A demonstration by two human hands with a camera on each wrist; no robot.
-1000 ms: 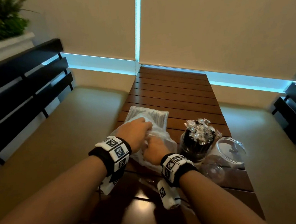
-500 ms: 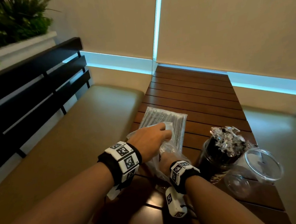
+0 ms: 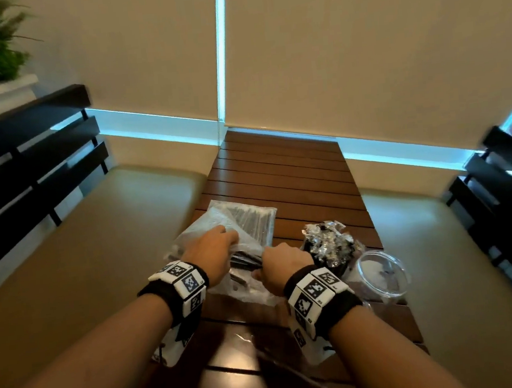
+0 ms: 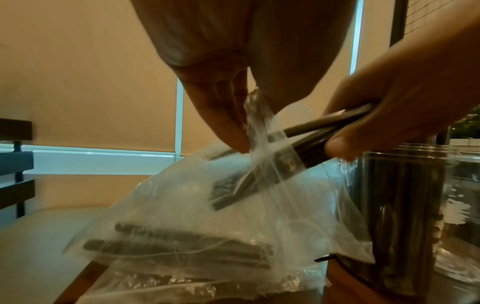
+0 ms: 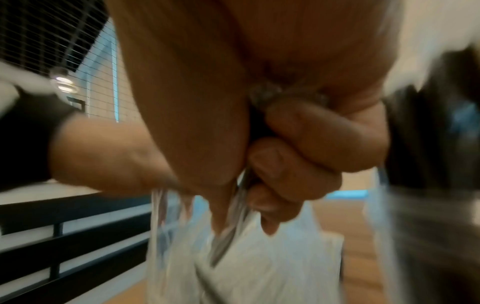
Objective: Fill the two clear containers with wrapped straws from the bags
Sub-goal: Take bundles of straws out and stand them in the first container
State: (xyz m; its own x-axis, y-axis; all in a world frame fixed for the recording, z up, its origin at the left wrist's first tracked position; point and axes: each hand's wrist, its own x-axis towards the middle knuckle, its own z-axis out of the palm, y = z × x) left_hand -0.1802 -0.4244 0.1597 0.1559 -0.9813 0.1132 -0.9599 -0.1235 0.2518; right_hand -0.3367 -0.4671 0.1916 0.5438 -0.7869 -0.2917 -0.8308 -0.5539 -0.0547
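At frame centre, the left hand [image 3: 214, 248] pinches the open bag [image 4: 197, 216] while the right hand [image 3: 281, 261] clenches a straw bundle [image 4: 319, 131] (half withdrawn); one container [image 3: 329, 249] is full, the other container [image 3: 381, 272], lower right, awaits filling.

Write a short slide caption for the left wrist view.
Left hand pinches the open bag while right hand pulls out dark wrapped straws.
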